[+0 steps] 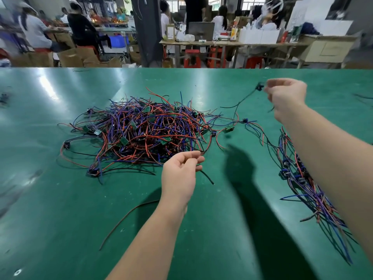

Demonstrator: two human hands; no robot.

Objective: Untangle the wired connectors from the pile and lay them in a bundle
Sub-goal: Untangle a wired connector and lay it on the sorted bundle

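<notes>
The pile (145, 132) of tangled red, blue and black wires with small green boards lies in the middle of the green desk (60, 229). The left hand (180, 172) is at the near edge of the pile, fingers curled, pinching a black wire (207, 178) whose end sticks out below the fingers. The right hand (286, 98) is raised and blurred, pinching a wired connector (259, 86) with thin dark wires hanging down. The sorted bundle (302, 186) lies on the right, partly under the right forearm.
</notes>
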